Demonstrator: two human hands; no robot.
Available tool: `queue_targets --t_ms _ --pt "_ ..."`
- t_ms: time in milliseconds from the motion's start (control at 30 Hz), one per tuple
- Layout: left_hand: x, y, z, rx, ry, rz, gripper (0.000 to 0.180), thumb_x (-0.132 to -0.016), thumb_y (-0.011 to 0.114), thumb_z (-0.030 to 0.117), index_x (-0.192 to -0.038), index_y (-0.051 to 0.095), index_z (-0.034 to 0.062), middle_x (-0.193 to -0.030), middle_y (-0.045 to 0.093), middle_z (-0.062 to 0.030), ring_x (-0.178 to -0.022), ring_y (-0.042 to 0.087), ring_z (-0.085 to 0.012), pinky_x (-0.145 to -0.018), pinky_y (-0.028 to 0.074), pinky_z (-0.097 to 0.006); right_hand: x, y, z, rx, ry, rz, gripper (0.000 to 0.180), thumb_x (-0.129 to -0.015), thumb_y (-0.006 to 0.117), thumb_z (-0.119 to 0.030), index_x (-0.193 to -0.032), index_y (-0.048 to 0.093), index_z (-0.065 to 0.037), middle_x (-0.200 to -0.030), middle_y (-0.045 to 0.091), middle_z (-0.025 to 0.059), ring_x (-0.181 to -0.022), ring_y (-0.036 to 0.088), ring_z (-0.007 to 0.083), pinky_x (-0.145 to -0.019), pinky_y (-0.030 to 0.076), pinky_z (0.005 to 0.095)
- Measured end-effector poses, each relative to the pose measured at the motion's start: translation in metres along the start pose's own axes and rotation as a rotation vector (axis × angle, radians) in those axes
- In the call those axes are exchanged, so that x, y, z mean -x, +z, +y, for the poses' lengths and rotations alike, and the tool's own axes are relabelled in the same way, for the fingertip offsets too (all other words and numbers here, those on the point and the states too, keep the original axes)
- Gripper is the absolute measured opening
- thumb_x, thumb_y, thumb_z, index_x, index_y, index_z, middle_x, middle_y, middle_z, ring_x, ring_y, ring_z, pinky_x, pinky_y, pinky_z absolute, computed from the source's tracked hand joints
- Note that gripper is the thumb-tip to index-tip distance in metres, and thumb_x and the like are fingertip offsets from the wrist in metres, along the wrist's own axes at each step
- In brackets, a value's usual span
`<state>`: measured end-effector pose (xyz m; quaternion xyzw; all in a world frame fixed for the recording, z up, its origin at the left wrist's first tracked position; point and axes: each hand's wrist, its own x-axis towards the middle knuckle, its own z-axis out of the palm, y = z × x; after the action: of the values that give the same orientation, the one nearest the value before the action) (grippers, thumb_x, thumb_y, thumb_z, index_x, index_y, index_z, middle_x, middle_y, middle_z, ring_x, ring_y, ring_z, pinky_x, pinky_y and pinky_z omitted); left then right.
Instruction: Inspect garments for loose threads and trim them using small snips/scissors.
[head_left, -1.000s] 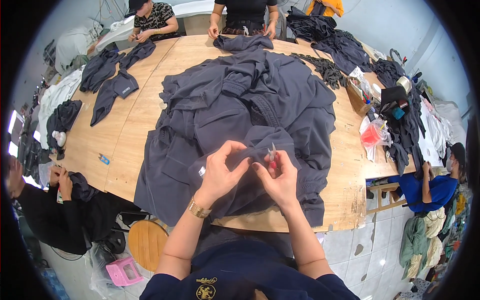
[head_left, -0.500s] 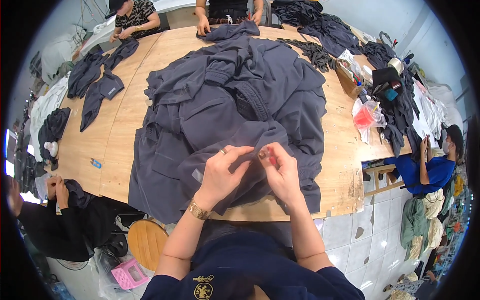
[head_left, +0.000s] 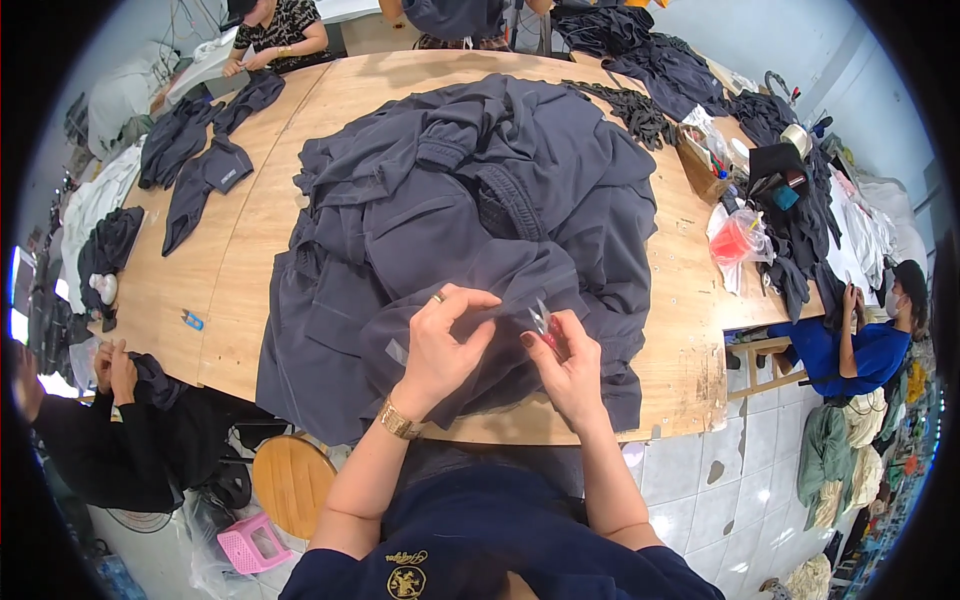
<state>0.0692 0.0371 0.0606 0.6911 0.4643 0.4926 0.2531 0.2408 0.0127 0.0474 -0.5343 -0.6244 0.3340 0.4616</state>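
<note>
A large heap of dark grey garments (head_left: 420, 220) with elastic cuffs spreads over the table in front of me. My left hand (head_left: 445, 340), a ring on one finger, is closed on a fold of garment at the near side of the heap. Its thumb tip and index tip stand a little apart, and the other fingers are partly hidden. In my right hand (head_left: 570, 368) is a pair of small red-handled thread snips (head_left: 546, 322), blades pointing up and away. The snips are just right of my left fingertips, over the cloth. A small pale tag (head_left: 396, 351) lies beside my left hand.
Blue snips (head_left: 191, 320) lie on the wooden table (head_left: 255, 230) at left, near more garments (head_left: 208, 190). A cardboard box (head_left: 703, 178) and a red drink in plastic (head_left: 735, 238) stand at right. Co-workers sit or stand around; a round stool (head_left: 293, 485) is lower left.
My right hand has drawn slightly right and down from my left fingertips, and the snips' blades now show. Across the table, a person has lifted a garment off the tabletop.
</note>
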Motion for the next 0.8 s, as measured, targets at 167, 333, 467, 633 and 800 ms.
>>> queue_targets --t_ms 167,333,467,633,800 --pt "0.001 -0.009 -0.001 0.000 0.010 0.056 0.025 -0.071 0.059 -0.007 -0.095 0.063 0.0010 -0.087 0.064 -0.0081 -0.077 0.060 -0.0179 -0.073 0.046 -0.026 -0.010 0.001 0.022 -0.285 0.104 0.236 0.024 -0.088 0.062 -0.017 -0.082 0.045 -0.003 -0.067 0.042 -0.0032 -0.063 0.036 0.0044 -0.055 0.032 0.0198" --pt "0.006 -0.029 -0.015 -0.371 -0.064 0.121 0.040 -0.075 0.059 -0.003 -0.114 0.055 0.0020 -0.107 0.060 -0.0146 -0.098 0.059 -0.0293 -0.086 0.046 -0.036 -0.028 -0.001 0.048 -0.333 0.108 0.301 0.020 -0.087 0.063 -0.013 -0.082 0.045 -0.005 -0.069 0.043 -0.0037 -0.061 0.038 0.0037 -0.055 0.034 0.0188" --pt "0.023 -0.068 0.048 0.142 -0.090 -0.231 0.032 -0.074 0.065 0.005 -0.105 0.060 0.0025 -0.106 0.059 -0.0148 -0.102 0.055 -0.0316 -0.089 0.043 -0.039 -0.034 -0.002 0.054 -0.347 0.103 0.318 0.019 -0.084 0.064 -0.009 -0.086 0.046 -0.004 -0.072 0.048 -0.0027 -0.062 0.042 0.0032 -0.057 0.037 0.0186" --pt "0.051 -0.097 0.104 1.099 0.363 -1.327 0.019 -0.087 0.059 0.019 -0.101 0.062 0.0083 -0.100 0.053 -0.0149 -0.098 0.053 -0.0368 -0.083 0.042 -0.041 -0.036 0.002 0.058 -0.430 0.093 0.321 0.017 -0.084 0.063 -0.005 -0.087 0.046 -0.004 -0.076 0.051 -0.0018 -0.065 0.045 0.0029 -0.059 0.039 0.0183" --pt "0.052 -0.092 0.090 1.067 0.507 -1.287 0.024 -0.088 0.057 0.029 -0.101 0.063 0.0095 -0.098 0.051 -0.0162 -0.104 0.047 -0.0425 -0.088 0.036 -0.051 -0.035 0.001 0.059 -0.426 0.139 0.302 0.017 -0.084 0.063 -0.005 -0.088 0.046 -0.004 -0.077 0.051 -0.0019 -0.065 0.045 0.0029 -0.060 0.040 0.0180"
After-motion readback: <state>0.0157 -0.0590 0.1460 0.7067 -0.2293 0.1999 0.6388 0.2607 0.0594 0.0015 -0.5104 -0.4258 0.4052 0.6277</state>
